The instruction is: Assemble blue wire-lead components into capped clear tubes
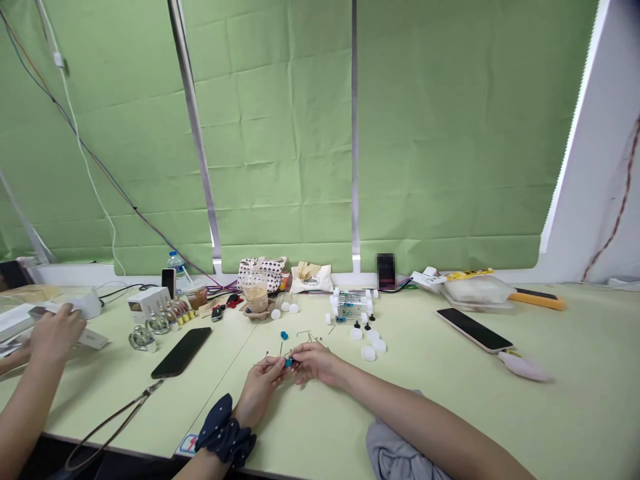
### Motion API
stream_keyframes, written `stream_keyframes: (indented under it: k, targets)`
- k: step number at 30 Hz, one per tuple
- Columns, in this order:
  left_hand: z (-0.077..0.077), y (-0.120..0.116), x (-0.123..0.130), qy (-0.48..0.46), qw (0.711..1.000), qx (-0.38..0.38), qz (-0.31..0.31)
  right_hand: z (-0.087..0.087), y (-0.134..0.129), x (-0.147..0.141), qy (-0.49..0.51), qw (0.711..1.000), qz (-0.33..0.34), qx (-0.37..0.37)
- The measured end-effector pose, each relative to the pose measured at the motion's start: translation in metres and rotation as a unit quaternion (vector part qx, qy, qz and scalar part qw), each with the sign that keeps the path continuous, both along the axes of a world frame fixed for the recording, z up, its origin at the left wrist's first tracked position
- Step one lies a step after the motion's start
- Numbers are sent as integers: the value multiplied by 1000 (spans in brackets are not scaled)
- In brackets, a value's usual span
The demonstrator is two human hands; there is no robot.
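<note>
The near edge of the pale table (pixel 570 420) shows at lower left, passing under the left forearm. Open tabletop spreads between the right forearm and the pale-rimmed phone (pixel 473 330); a black phone (pixel 181 352) lies well left of the left hand (pixel 257 387). 4 white caps (pixel 369 353) sit near the right hand (pixel 320 363), beyond it. The small blue part (pixel 289 362) is between the 2 hands: left thumb and fingertips pinch it, while right fingers curl at its other end, whether clasping I cannot tell.
</note>
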State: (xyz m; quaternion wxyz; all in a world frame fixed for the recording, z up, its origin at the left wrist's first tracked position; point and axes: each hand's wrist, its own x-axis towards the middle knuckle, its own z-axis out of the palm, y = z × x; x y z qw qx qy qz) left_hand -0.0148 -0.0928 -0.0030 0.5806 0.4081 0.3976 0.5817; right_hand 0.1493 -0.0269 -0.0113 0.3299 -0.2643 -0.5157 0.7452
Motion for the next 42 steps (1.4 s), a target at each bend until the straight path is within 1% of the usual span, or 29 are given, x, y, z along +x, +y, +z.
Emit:
stream_keyframes:
  k: [7, 11, 19, 24, 30, 36, 42]
  targets:
    - [5, -2, 4, 16, 1000, -4, 5, 1, 0, -2, -9, 1000, -19, -20]
    - [6, -3, 4, 13, 1000, -4, 9, 1, -1, -1, 5, 1000, -10, -12]
    - [2, -1, 3, 23, 1000, 2, 13, 0, 1, -2, -8, 999, -27, -16]
    - [4, -4, 4, 18, 1000, 0, 9, 3, -3, 0, 1, 1000, -13, -2]
    - [1, -2, 5, 18, 1000, 5, 14, 0, -2, -1, -18, 1000, -22, -8]
    - [-1, -1, 5, 11, 1000, 11, 5, 2, -3, 1, -11, 1000, -7, 9]
    - [-5, 2, 5, 11, 1000, 14, -8, 1, -3, 0, -18, 999, -37, -15]
